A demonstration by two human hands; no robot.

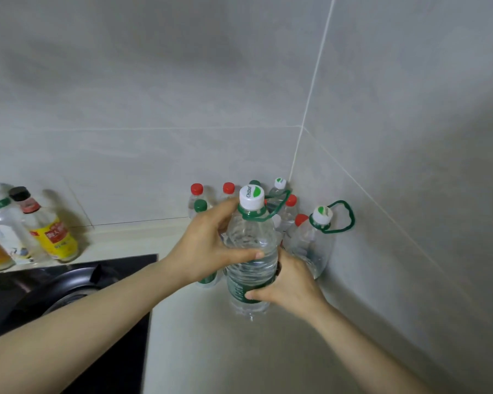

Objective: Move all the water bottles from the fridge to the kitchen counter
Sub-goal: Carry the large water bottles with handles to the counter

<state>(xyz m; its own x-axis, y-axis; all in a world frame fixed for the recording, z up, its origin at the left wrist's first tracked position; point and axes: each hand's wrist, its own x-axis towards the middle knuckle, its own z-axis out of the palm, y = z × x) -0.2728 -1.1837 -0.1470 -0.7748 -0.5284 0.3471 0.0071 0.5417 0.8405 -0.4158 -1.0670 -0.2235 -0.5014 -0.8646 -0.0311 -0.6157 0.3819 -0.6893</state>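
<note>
A large clear water bottle [251, 251] with a white cap and green carry loop stands upright on the pale kitchen counter [211, 336]. My left hand [208, 245] grips its upper body, thumb across the front. My right hand [288, 282] holds its lower part at the green label. Behind it, in the wall corner, stand several smaller water bottles with red caps [197, 191] and green caps, plus a second large looped bottle [313, 243] to the right. The fridge is out of view.
A black stove top [131, 263] with a dark pan [60, 291] lies at the left. Condiment bottles [52, 231] stand against the tiled wall behind it. Tiled walls [410, 166] close in the corner at the back and right.
</note>
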